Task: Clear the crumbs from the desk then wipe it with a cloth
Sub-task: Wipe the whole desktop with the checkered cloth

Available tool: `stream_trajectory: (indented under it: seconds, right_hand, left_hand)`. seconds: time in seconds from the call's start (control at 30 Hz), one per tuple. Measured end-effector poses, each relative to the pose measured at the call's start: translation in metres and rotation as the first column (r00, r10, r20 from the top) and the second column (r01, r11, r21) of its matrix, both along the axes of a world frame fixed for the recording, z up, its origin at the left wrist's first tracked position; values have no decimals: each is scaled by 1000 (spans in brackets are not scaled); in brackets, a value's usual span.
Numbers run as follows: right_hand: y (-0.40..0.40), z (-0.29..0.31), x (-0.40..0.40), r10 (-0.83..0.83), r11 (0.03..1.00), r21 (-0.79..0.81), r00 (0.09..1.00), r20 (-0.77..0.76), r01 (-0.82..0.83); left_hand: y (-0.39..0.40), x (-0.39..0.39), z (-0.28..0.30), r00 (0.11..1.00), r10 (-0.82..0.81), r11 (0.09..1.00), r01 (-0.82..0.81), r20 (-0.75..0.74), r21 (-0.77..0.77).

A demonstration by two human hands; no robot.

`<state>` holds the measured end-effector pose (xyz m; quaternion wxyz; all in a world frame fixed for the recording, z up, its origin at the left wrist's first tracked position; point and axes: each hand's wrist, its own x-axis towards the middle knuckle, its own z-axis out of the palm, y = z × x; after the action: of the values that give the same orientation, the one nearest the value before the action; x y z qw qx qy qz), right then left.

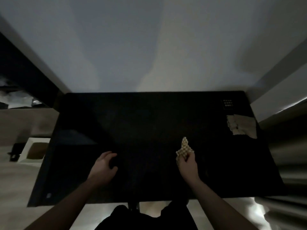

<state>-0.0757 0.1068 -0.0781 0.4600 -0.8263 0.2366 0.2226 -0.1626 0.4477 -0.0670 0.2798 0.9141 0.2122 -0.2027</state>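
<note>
One label (228,103) on the desk (132,122) is blurred, unreadable.

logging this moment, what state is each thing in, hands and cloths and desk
left hand: fingers loosely curled over the desk, holds nothing
right hand: pinches a waffle cloth, lifted up off the desk
waffle cloth: bunched, held upright
second cloth: lying flat, partly folded, at the far right of the desk
desk: dark top, too dim to tell crumbs

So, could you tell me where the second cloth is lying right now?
The folded cloth lies near the desk's far right corner, beyond the right hand.
</note>
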Motion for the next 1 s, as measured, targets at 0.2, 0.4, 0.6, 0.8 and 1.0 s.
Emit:
stream_trajectory:
  seconds: [0.2, 0.4, 0.6, 0.8, 1.0]
  right_hand:
    - [56, 33, 6, 36, 998, 56, 999, -26, -35]
    - [85, 29, 26, 172, 985, 12, 984, 42, -172]
    - [140, 39, 45, 203, 978, 24, 970, 137, -208]
    - [227, 40, 60, 186, 981, 8, 949, 255, -194]
    - [333, -4, 51, 386, 921, -98, 855, 345, -377]
  left_hand:
    - [58, -38, 0, 994, 110, 992, -109, -10, 62]
    - [82, -64, -7, 975, 221, 973, -220, -15, 75]
    - [160, -56, -8, 971, 240, 958, -234, -18, 163]
    - [258, -21, -30, 957, 282, 947, -268, -61, 180]
    - [329, 14, -60, 966, 248, 962, -237, -71, 135]
